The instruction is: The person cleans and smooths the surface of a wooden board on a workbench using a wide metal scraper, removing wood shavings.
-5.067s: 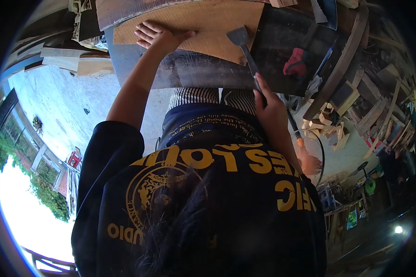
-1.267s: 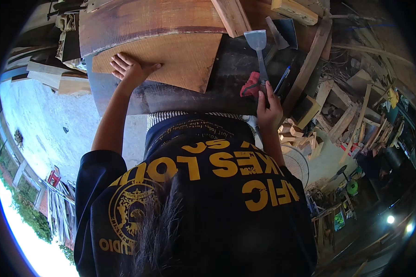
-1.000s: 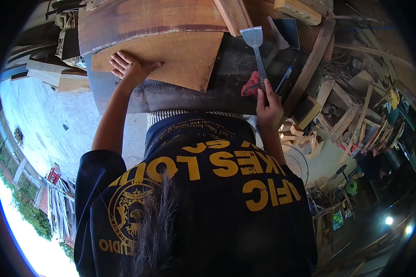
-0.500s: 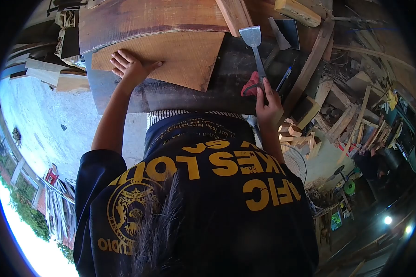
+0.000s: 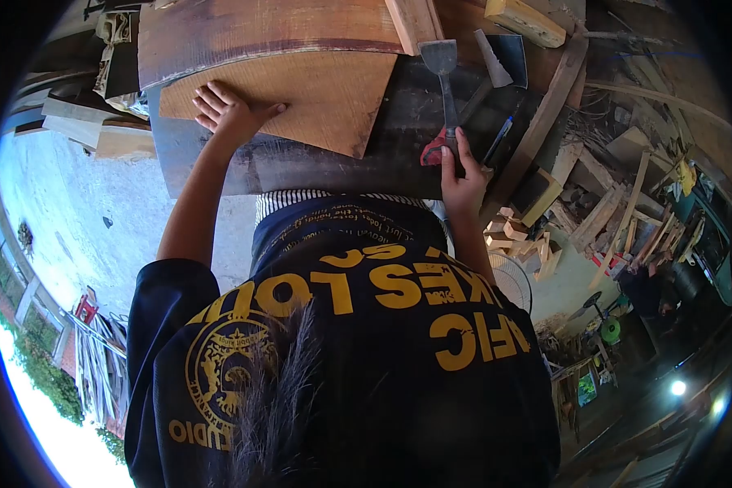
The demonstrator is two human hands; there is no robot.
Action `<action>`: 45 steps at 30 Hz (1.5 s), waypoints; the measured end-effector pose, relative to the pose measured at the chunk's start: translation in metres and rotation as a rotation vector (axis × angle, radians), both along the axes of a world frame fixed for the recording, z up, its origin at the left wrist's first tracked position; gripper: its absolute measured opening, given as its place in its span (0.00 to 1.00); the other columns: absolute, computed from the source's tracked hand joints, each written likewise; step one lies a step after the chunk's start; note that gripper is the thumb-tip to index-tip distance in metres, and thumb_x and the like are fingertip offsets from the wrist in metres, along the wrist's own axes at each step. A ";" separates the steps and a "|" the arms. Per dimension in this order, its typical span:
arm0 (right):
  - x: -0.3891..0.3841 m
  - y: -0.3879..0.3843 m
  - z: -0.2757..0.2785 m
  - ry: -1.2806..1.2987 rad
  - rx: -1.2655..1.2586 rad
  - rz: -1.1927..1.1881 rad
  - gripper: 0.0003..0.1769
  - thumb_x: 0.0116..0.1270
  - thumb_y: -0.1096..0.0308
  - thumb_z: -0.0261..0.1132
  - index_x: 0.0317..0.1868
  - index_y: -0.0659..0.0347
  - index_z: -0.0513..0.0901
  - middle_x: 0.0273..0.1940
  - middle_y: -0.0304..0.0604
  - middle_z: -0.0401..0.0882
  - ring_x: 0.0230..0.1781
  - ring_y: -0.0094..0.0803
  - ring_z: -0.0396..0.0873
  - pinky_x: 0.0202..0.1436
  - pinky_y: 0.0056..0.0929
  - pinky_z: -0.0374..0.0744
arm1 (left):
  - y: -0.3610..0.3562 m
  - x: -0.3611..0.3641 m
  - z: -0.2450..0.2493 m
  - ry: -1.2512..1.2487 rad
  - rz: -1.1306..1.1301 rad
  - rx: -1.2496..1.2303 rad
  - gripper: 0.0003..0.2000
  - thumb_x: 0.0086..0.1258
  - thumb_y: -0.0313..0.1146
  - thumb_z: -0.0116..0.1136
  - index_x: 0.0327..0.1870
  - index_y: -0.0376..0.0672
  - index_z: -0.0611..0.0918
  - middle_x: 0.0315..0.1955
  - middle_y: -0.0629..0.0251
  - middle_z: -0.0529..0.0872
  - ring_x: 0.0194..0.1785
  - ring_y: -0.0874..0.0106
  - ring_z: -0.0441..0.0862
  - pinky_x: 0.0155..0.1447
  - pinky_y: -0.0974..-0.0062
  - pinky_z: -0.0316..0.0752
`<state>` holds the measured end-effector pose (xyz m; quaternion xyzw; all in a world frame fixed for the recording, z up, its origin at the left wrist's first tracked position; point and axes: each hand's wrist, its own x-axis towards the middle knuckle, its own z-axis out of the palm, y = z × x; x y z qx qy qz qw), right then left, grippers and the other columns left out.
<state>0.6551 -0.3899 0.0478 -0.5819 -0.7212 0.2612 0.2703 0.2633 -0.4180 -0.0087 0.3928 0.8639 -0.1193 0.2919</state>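
My left hand [image 5: 229, 115] rests with spread fingers on a thin wooden panel [image 5: 325, 93], which lies on the dark work surface [image 5: 301, 167]. In my right hand [image 5: 465, 180] is the handle of a scraper [image 5: 447, 93], its flat metal blade pointing away from me. Close beside that handle lies a red object [image 5: 433, 153], partly hidden by the scraper. A blue pen [image 5: 500, 137] is just right of my right hand. Beyond the panel is a large reddish-brown board [image 5: 260, 28] with a curved edge.
Wooden blocks [image 5: 525, 22] and a dark sheet [image 5: 510, 61] are at the back right. A long wood strip [image 5: 549, 114] runs along the right side. Scrap wood [image 5: 602, 215] is piled farther right. A fan [image 5: 510, 281] stands below the surface's right side.
The scraper has shifted slightly left and turned so its blade looks darker. My right hand has moved a little left with it. My left hand stays on the panel.
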 end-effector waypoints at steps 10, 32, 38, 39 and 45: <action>-0.020 -0.008 0.028 0.300 -0.461 -0.191 0.22 0.70 0.69 0.65 0.62 0.66 0.77 0.47 0.49 0.85 0.45 0.26 0.83 0.51 0.26 0.78 | -0.002 0.000 -0.002 0.038 -0.029 0.009 0.76 0.42 0.76 0.64 0.69 0.23 0.26 0.69 0.25 0.24 0.73 0.32 0.18 0.71 0.32 0.28; -0.018 0.010 0.074 0.184 -0.683 -0.229 0.22 0.73 0.64 0.61 0.65 0.57 0.75 0.36 0.44 0.84 0.28 0.26 0.81 0.32 0.24 0.79 | -0.002 0.000 -0.003 0.035 -0.048 0.056 0.77 0.42 0.78 0.63 0.70 0.24 0.26 0.69 0.24 0.23 0.72 0.33 0.15 0.70 0.32 0.23; -0.023 0.007 0.073 0.004 -0.322 -0.084 0.20 0.70 0.65 0.63 0.61 0.60 0.78 0.51 0.55 0.83 0.50 0.42 0.85 0.52 0.31 0.79 | -0.001 0.001 0.001 0.017 -0.009 0.030 0.77 0.41 0.78 0.63 0.70 0.27 0.25 0.70 0.27 0.22 0.73 0.35 0.15 0.71 0.34 0.23; -0.024 0.007 0.074 -0.058 -0.263 -0.067 0.21 0.70 0.65 0.63 0.61 0.59 0.79 0.50 0.55 0.84 0.48 0.43 0.85 0.50 0.31 0.80 | 0.000 0.002 0.001 0.023 -0.006 0.023 0.77 0.41 0.78 0.63 0.71 0.27 0.25 0.70 0.28 0.22 0.73 0.35 0.15 0.71 0.34 0.23; -0.020 0.003 0.057 -0.097 -0.213 -0.049 0.20 0.69 0.65 0.64 0.60 0.59 0.80 0.47 0.55 0.84 0.44 0.42 0.86 0.44 0.32 0.82 | 0.002 0.003 0.000 0.051 -0.012 -0.014 0.77 0.40 0.78 0.63 0.71 0.28 0.25 0.71 0.29 0.22 0.74 0.37 0.15 0.71 0.34 0.23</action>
